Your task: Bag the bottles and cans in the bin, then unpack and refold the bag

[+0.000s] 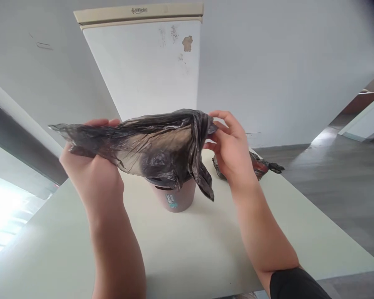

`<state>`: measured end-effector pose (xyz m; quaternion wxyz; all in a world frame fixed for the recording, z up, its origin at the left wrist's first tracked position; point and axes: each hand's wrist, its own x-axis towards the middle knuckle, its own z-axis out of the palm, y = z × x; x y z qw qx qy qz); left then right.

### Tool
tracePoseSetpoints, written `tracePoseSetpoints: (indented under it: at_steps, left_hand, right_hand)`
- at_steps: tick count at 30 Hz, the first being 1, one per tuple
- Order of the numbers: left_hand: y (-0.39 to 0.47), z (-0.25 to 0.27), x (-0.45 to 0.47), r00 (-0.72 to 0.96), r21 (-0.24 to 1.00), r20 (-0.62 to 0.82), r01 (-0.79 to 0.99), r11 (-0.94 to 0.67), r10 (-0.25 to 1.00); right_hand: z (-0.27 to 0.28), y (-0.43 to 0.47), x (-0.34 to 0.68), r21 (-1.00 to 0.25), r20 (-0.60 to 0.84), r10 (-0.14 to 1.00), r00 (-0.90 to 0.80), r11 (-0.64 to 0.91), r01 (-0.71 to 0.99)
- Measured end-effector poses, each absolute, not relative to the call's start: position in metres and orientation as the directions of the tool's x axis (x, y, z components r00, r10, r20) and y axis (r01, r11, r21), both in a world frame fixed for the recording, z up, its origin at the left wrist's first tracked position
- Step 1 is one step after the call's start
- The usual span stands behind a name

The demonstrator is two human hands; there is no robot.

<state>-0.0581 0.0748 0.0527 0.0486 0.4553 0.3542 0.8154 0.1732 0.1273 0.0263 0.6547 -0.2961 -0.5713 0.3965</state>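
Observation:
A thin black plastic garbage bag (162,145) is stretched sideways between my two hands, see-through in the middle. My left hand (93,170) is closed around its gathered left end, and a loose tip sticks out past the fingers. At the bag's upper right edge, my right hand (232,145) pinches the folded plastic between thumb and fingers. A loose flap hangs down near that side. Below and behind the bag stands a pinkish trash can (177,197) with a dark rim and a small teal label. The bag hides most of the can's top.
The can stands on a pale table (187,249). Another dark plastic bag (260,164), knotted at its end, lies on the table behind my right wrist. A white refrigerator (146,66) rises against the wall beyond. Grey floor (327,178) shows past the table's right edge.

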Motion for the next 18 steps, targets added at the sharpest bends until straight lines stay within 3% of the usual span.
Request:
tracePoseSetpoints:
  at_steps: [4,7,10,13,16,18]
  left_hand:
    - [0.079,0.053,-0.059,-0.567,0.597,0.722,0.220,-0.772,0.396]
    - [0.079,0.054,-0.057,-0.572,0.599,0.724,0.242,-0.763,0.386]
    - [0.077,0.055,-0.056,-0.594,0.606,0.725,0.310,-0.732,0.348]
    - [0.074,0.057,-0.058,-0.601,0.621,0.714,0.306,-0.722,0.359]
    - [0.073,0.058,-0.062,-0.607,0.619,0.698,0.247,-0.745,0.379]
    - [0.073,0.059,-0.063,-0.609,0.606,0.693,0.204,-0.769,0.385]
  right_hand:
    - [0.033,0.117,0.160,-0.828,0.526,0.844,-0.101,0.481,-0.289]
    - [0.037,0.107,0.153,-0.802,0.589,0.800,-0.115,0.562,-0.203]
    - [0.036,0.112,0.171,-0.768,0.631,0.774,-0.043,0.632,0.103]
    - [0.025,0.142,0.215,-0.667,0.612,0.790,-0.037,0.541,0.512]
    - [0.001,0.183,0.263,-0.505,0.437,0.896,-0.072,0.311,0.805]
    - [-0.019,0.207,0.284,-0.475,0.276,0.959,-0.071,0.200,0.857]
